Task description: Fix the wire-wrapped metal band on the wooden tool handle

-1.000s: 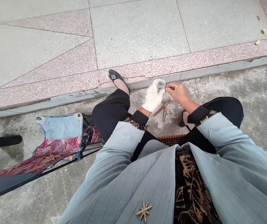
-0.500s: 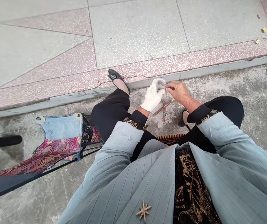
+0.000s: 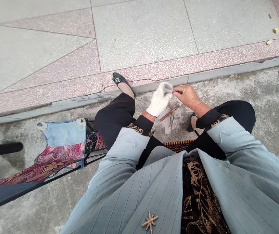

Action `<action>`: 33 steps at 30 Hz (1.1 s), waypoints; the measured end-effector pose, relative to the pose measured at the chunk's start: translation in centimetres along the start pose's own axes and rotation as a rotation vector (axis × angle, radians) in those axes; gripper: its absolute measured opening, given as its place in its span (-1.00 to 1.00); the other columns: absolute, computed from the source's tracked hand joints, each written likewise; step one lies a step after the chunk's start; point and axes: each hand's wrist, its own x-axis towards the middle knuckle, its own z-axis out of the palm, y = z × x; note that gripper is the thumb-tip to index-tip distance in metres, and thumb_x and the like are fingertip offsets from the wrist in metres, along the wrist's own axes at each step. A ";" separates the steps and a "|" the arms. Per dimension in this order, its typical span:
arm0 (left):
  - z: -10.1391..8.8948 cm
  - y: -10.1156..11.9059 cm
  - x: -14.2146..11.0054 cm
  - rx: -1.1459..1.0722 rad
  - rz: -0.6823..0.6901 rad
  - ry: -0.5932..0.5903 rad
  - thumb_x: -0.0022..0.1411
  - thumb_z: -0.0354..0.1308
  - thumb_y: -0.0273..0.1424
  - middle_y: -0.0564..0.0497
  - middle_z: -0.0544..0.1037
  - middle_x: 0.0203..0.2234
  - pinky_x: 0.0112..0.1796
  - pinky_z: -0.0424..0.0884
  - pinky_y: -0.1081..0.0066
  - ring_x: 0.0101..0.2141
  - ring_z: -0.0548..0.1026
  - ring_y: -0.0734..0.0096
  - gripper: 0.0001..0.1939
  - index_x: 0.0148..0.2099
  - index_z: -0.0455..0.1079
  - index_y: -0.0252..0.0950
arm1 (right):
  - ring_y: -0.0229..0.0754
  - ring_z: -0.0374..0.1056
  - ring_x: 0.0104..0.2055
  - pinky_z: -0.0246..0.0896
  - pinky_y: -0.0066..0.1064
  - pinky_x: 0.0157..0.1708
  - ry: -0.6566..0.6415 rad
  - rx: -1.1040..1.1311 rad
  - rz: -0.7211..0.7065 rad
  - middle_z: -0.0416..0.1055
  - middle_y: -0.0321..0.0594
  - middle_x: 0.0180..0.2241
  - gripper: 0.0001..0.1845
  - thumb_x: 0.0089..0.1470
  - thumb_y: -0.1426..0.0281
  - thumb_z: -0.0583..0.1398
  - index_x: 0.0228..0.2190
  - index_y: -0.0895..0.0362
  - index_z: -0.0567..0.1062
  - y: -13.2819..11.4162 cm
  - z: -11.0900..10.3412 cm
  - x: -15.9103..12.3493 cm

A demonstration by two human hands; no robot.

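Head camera view: a person in a pale blue pinstriped jacket (image 3: 127, 182) bends over two crossed sticks (image 3: 171, 112), which lie on grey concrete (image 3: 241, 87). One stick is longer, reddish brown and slanting; the other is shorter and greyer. Just beyond the sticks, the two hands meet at the fingertips. The left hand (image 3: 159, 100), in a white knit glove (image 3: 156, 107), curls its fingers and thumb into a loose ring. The right hand (image 3: 186, 96), bare, draws thumb and forefinger together in a pinch against the glove. A speck of reddish brown shows at the pinch, too small to identify, and whether either hand grips anything cannot be told.

Farther beyond the sticks runs a terrazzo step (image 3: 149, 35) in grey and pink; a black shoe (image 3: 119, 79) with a round ornament rests at its edge, up and left of the sticks. A second shoe (image 3: 190, 127) stands just right of them. Well to their left is a folding frame covered in denim and floral cloth (image 3: 65, 134). Nearer the wearer than the sticks, an orange-and-black woven edging (image 3: 178, 145) shows between dark trouser legs (image 3: 116, 120).
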 end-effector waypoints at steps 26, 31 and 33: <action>-0.6 1.0 -0.1 0.076 -0.028 -0.093 0.05 0.12 -0.58 0.02 0.61 -0.20 -0.06 0.51 0.30 -0.19 0.57 0.33 -0.69 -0.12 0.38 -0.24 | -0.30 0.12 -0.45 0.02 -0.39 -0.34 -0.225 0.138 0.203 0.26 -0.37 -0.56 -0.90 -0.06 0.46 0.17 -0.57 0.14 0.40 -1.1 -1.3 0.4; -0.6 0.8 0.1 0.006 -0.062 -0.073 0.08 0.13 -0.54 0.00 0.63 -0.21 -0.08 0.51 0.32 -0.20 0.59 0.35 -0.70 -0.09 0.41 -0.28 | -0.28 0.13 -0.43 0.03 -0.39 -0.32 -0.102 0.176 0.294 0.26 -0.37 -0.54 -0.86 0.01 0.40 0.16 -0.56 0.11 0.35 -0.9 0.2 0.3; -0.6 0.9 0.0 -0.025 -0.104 -0.094 0.11 0.15 -0.50 0.00 0.64 -0.23 -0.12 0.51 0.34 -0.21 0.60 0.35 -0.72 -0.09 0.43 -0.29 | -0.27 0.15 -0.42 0.05 -0.39 -0.31 -0.059 0.193 0.321 0.29 -0.36 -0.54 -0.87 0.01 0.41 0.17 -0.54 0.10 0.35 -0.9 0.7 0.1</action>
